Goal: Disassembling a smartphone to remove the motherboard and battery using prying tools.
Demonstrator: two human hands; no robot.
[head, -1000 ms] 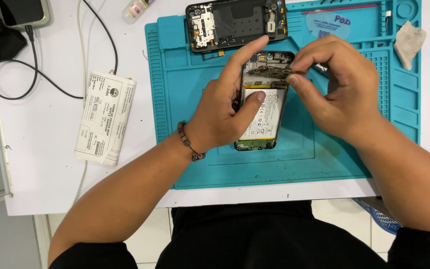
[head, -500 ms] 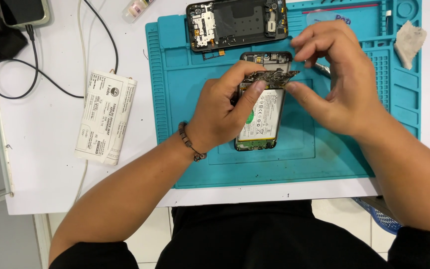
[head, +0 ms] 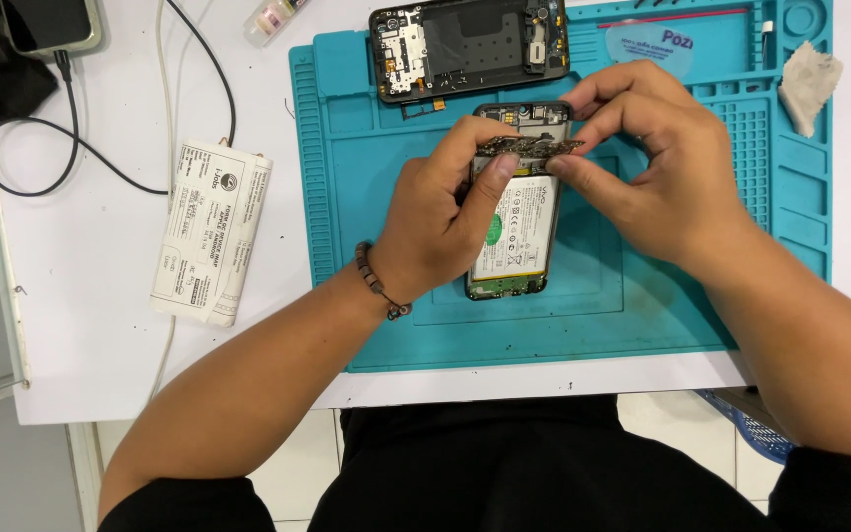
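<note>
One white tabletop [head: 100, 325] fills the view, and on it lies one teal silicone repair mat [head: 366, 296] with raised ridges along its sides. Two bare hands are at work over the mat. Two phone bodies are on it: one opened phone with a white battery [head: 514, 236] lying lengthwise in the middle, and one separate black phone frame [head: 470, 44] set crosswise just above it, near the mat's top edge. One folded white printed paper packet [head: 211, 232] sits left of the mat, one black cable [head: 100, 167] loops past it, one crumpled grey cloth [head: 808, 87] rests in the mat's top right corner, and one small dark circuit board [head: 532, 146] is up between the fingers.

The left hand [head: 440, 227] rests on the opened phone's left side, fingers curled round its edge, thumb across the battery, index finger touching the board's left end. The right hand [head: 657, 172] pinches the board's right end between thumb and fingertips, closed firmly on it, above the phone's upper part.

Against half a second ago, the board now sits flatter and clear of the phone's top, and the right hand has drawn slightly down and right. A second ago the fingers were lower, on the phone itself.

Open mat lies below the phone and on the left; the right side is crowded by ridged trays.
</note>
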